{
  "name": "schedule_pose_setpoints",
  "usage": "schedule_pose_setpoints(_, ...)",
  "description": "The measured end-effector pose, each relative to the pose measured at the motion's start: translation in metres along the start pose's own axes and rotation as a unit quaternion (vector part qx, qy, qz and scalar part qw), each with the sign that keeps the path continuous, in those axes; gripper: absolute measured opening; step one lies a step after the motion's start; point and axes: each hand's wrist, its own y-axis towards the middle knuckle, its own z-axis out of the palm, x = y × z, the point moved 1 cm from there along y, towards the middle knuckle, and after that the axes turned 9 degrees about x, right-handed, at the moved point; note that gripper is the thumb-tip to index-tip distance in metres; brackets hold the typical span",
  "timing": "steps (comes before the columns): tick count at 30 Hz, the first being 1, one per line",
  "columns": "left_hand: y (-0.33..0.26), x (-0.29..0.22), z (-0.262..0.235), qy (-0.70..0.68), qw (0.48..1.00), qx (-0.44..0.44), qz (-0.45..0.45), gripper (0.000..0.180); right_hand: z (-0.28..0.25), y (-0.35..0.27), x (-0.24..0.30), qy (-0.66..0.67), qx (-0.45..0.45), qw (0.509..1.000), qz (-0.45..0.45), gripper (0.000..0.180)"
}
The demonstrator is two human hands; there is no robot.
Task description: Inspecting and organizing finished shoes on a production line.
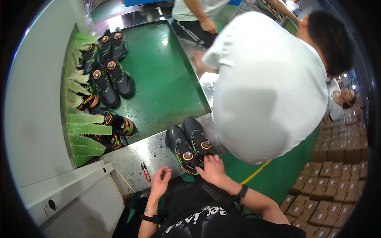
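Note:
A pair of black shoes with green trim and orange-ringed dials stands on the metal ledge in front of me, toes pointing away. My right hand (213, 170) lies at their heels, fingers spread. Its thumb reaches toward the left shoe (177, 141), and its fingertips touch the collar of the right shoe (193, 129). Left of the pair, my left hand (160, 181) is held with loosely bent fingers and nothing visible in it. Red-handled thread snips (146, 173) lie on the metal ledge (131, 156) beside that hand.
More shoes (105, 87) stand on the green conveyor surface (162, 79), some partly under a green strip curtain (85, 129). A co-worker in a white shirt (270, 87) is close on my right. Another person (198, 16) is at the far side. Cardboard boxes (321, 210) are stacked at right.

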Motion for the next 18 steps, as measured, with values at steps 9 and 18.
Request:
schedule_pose_setpoints(9, -0.004, -0.015, 0.039, -0.029, 0.998, -0.037, 0.041, 0.043, 0.021, 0.000, -0.038, 0.171, 0.149, 0.974, -0.024, 0.023)
schedule_pose_setpoints(18, -0.098, -0.088, 0.167, -0.055, 0.967, 0.166, 0.185, 0.071, -0.010, -0.183, -0.151, 0.244, 0.077, 0.936, -0.243, 0.027)
